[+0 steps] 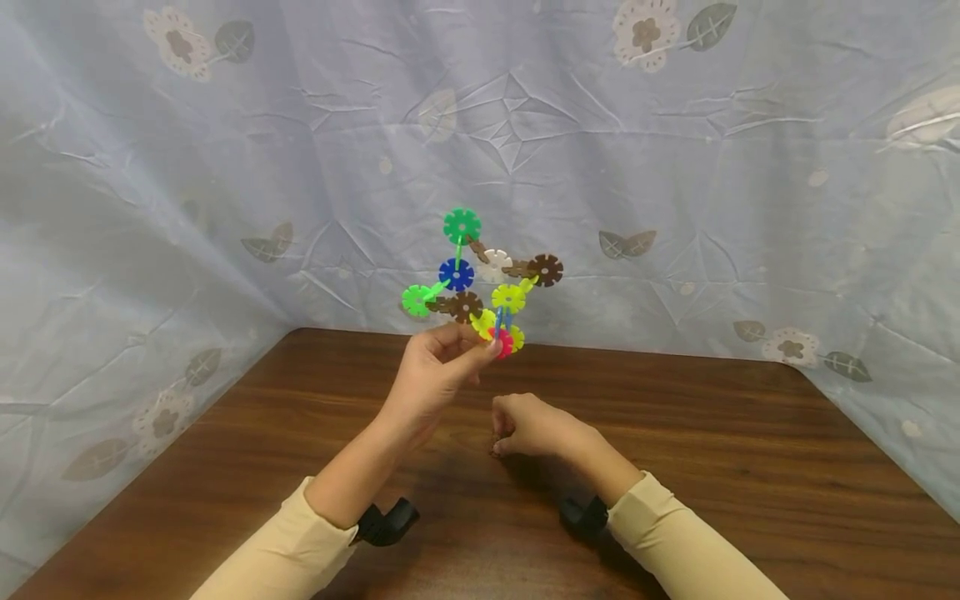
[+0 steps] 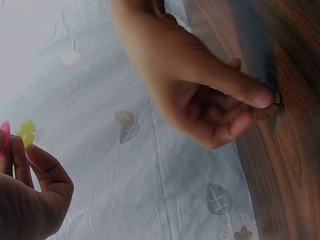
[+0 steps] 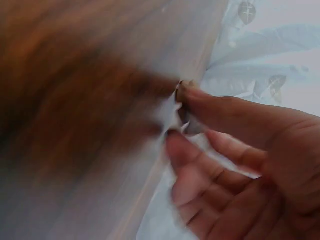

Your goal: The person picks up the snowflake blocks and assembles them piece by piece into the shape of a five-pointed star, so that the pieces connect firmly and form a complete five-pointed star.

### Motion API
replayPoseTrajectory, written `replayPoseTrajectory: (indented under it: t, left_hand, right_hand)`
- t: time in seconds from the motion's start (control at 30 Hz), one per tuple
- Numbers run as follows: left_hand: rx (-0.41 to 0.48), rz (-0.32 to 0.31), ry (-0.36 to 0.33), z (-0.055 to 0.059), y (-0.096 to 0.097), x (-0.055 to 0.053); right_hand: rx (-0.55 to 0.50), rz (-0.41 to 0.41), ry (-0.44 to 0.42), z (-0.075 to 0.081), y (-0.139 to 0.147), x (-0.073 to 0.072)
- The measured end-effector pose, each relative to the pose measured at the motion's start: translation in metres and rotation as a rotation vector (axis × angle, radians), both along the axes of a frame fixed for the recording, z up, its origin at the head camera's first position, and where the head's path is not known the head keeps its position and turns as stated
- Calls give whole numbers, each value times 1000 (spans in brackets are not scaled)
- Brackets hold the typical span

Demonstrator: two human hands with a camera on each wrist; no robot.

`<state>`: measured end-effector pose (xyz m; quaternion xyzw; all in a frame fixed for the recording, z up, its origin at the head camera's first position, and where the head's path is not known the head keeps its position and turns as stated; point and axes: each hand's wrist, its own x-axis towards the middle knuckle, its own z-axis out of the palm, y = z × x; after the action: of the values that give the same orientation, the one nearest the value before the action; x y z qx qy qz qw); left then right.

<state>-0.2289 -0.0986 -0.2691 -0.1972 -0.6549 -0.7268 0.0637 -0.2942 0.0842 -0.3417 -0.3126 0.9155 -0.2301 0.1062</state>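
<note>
In the head view, my left hand [image 1: 435, 371] is raised above the table and pinches a linked chain of notched plastic discs [image 1: 465, 307] by its lower end, near a pink disc [image 1: 504, 342]. Green, blue, brown, white and yellow discs make up the rest of the chain. Lower and to the right, my right hand [image 1: 543, 425] is close to the tabletop with bent fingers. Between its thumb and fingertips it holds a brown notched disc [image 3: 181, 107], mostly hidden and blurred in the right wrist view. The left wrist view shows both hands, with the brown disc just over the wood.
A dark brown wooden table [image 1: 675, 417] lies under both hands. Pale grey-blue curtain cloth [image 1: 750, 183] with flower and leaf prints hangs behind it and at both sides. Black bands [image 1: 386, 522] sit at the wrists, by the cream sleeves [image 1: 285, 542].
</note>
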Motion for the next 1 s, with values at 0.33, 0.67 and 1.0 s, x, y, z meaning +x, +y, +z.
replayPoseTrajectory:
  t: [0.33,0.67,1.0]
  left_hand:
    - [-15,15,-10,0,-1,-3]
    - [-30,38,-3,0,-2,-6]
    - [-34,46,-1,-3,0,-4]
  right_hand:
    - [-241,-5,80,63,36,13]
    - [-668,-12,178,121,51,60]
    - [-1080,-98,245,113,24,68]
